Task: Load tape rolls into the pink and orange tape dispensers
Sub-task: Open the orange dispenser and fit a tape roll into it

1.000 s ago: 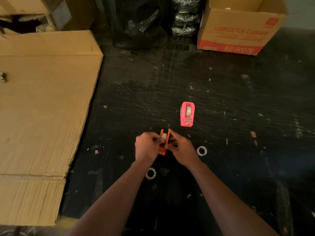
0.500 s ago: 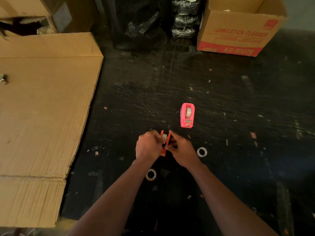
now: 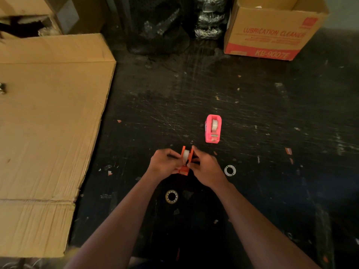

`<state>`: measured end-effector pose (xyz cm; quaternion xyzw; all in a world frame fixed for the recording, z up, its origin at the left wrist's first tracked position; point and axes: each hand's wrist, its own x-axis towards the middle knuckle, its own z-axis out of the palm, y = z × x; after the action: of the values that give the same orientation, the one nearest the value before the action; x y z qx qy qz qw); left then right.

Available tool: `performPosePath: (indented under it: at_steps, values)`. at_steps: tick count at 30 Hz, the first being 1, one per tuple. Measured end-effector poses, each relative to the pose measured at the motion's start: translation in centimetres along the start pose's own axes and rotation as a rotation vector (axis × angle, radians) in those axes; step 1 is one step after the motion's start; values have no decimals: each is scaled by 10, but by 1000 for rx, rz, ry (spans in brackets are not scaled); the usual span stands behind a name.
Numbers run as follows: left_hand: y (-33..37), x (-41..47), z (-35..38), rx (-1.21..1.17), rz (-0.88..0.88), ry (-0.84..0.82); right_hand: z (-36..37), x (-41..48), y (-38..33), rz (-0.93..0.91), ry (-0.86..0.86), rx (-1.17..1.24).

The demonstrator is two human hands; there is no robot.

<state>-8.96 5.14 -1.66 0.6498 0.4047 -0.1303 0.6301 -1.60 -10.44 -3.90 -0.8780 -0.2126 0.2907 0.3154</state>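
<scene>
Two dispensers: pink dispenser (image 3: 213, 128), orange dispenser (image 3: 186, 162); two loose rings (image 3: 171, 196) (image 3: 230, 170); two hands (image 3: 165, 164) (image 3: 206, 168)

Cardboard box (image 3: 272, 33): "LUBRICATION CLEANER"; "KB-9007E"

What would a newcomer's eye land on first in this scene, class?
Most likely the pink dispenser, bright on the dark table with a tape roll in it. Just nearer, the left hand and right hand grip the orange dispenser, a roll between its sides. A big cardboard sheet fills the left.
</scene>
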Motion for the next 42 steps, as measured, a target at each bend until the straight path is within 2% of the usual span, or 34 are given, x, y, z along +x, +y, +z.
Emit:
performPosePath:
  at_steps: [9,15,19,28,34,38,42]
  values:
    - [-27,-14,-4,-24,-56,-3,1,-2,-6,47,-25,-43]
    - [-33,-19,-4,-4,-55,-74,0,-3,-9,48,-31,-60]
    - [-37,-19,-4,63,-8,-58,0,-3,-10,46,-32,-51]
    - [-39,-12,0,176,-28,-13,-1,-1,-10,36,-43,-59]
    - [-32,-4,-13,433,-28,14,-3,-4,-11,24,-57,-56]
    - [-22,6,-16,266,73,93,-2,-4,-8,16,-44,-24]
    - [-23,11,-7,196,128,43,2,-8,-4,87,11,141]
